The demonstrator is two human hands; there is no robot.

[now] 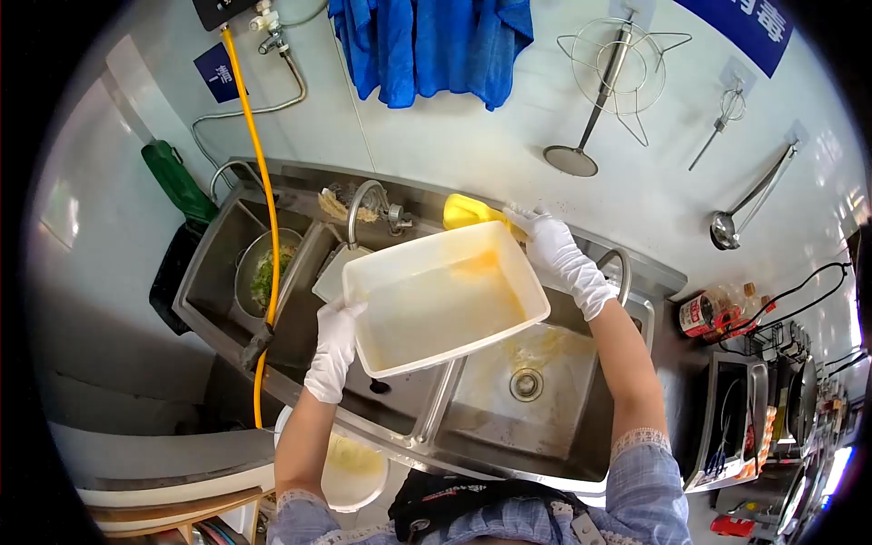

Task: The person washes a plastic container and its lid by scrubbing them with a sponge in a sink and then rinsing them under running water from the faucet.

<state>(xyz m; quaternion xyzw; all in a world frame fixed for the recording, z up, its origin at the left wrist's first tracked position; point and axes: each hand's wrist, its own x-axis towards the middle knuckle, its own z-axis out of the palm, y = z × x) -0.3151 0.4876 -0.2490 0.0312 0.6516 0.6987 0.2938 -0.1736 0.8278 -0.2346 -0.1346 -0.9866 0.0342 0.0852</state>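
A white rectangular plastic tub is held tilted over the sink, with a yellow-orange patch inside near its far right corner. My left hand, in a white glove, is closed on the tub's left edge. Beyond the tub's far rim, a yellow plastic bottle leans on its side. My white-gloved right hand is closed round the right end of that bottle, close to the tub's far right corner. Some of its fingers are hidden. Below, the right sink basin has yellowish residue around its drain.
A metal pot with green scraps stands in the left basin. The yellow hose hangs across that side. Curved faucets rise behind the basins. A white bucket is below the front edge. Bottles stand at right; utensils hang on the wall.
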